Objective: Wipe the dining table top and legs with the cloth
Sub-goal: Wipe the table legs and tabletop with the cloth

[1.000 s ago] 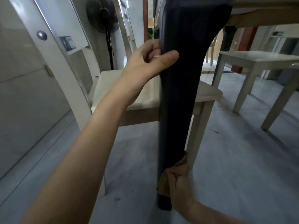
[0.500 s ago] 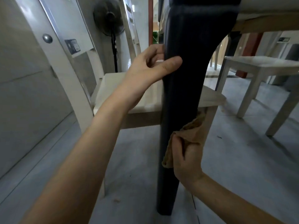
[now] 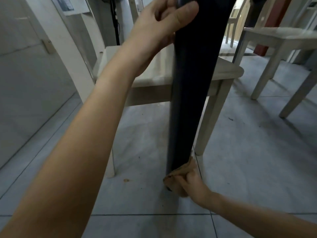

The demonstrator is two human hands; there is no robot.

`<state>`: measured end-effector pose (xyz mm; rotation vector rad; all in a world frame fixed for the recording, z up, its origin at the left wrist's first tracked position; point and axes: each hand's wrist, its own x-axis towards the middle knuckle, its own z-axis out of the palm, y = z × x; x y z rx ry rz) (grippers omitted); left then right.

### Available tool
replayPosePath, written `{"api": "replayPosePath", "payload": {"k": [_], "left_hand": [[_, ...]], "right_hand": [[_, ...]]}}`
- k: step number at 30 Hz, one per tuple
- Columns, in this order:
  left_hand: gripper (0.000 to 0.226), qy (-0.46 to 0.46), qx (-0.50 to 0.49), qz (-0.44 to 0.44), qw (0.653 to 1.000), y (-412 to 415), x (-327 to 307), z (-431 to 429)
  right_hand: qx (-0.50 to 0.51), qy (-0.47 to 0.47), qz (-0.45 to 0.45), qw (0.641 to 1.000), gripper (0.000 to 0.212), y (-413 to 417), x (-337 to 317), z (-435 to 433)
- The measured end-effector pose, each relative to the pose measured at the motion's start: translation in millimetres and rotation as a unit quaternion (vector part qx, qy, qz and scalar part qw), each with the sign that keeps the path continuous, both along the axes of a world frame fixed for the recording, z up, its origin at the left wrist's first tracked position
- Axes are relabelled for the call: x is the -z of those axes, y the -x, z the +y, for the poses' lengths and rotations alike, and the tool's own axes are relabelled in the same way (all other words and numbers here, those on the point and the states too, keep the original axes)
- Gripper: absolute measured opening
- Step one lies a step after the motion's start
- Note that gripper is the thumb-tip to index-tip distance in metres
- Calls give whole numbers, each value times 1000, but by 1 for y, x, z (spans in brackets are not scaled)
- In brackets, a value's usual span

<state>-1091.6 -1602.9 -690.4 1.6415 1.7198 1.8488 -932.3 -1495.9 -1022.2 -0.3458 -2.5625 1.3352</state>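
Observation:
A dark table leg runs down the middle of the view to the tiled floor. My left hand grips the leg near its top, thumb across the front and fingers curled behind. My right hand holds a tan cloth bunched around the foot of the leg, right at floor level. The cloth hides the leg's bottom end. The table top is out of view.
A cream wooden chair stands just behind the leg, its front leg close to the cloth. A second pale chair is at the right. A white door frame is at the left. Small crumbs lie on the floor.
My right hand slid the cloth from the foot up to mid-leg, then back down to the foot. My left hand kept its grip; the view tilted down.

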Motion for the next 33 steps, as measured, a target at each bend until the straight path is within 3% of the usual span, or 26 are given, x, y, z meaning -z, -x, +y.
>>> {"api": "replayPosePath", "payload": {"k": [5, 10, 12, 15, 19, 22, 23, 25, 26, 29, 33], "left_hand": [[53, -5, -27, 1, 1000, -2, -3, -2], [52, 4, -33, 26, 999, -1, -2, -4], [45, -2, -33, 38, 999, 0, -2, -3], [35, -17, -23, 34, 999, 1, -1, -3], [24, -26, -15, 23, 999, -2, -1, -2], [30, -26, -13, 31, 999, -2, -1, -4], [35, -26, -11, 31, 999, -3, -3, -4], [47, -21, -6, 14, 1000, -4, -3, -4], [52, -20, -10, -1, 1000, -4, -5, -4], [64, -13, -32, -29, 999, -3, -8, -2], [56, -17, -30, -37, 999, 2, -8, -1]], "right_hand": [[50, 88, -17, 995, 39, -2, 6, -10], [126, 187, 141, 964, 43, 10, -26, -23], [141, 181, 166, 959, 53, 13, -26, -25], [137, 143, 123, 972, 76, 10, -3, -24], [96, 171, 40, 980, 53, 4, 33, -16], [77, 203, 29, 976, 78, -2, 35, -13], [82, 205, 38, 975, 77, -1, 27, -13], [76, 232, 34, 969, 50, 1, 15, -16], [84, 224, 50, 970, 46, 1, 2, -19], [102, 282, 161, 940, 66, 15, -54, -20], [144, 218, 341, 903, 50, 33, -170, -19]]}}
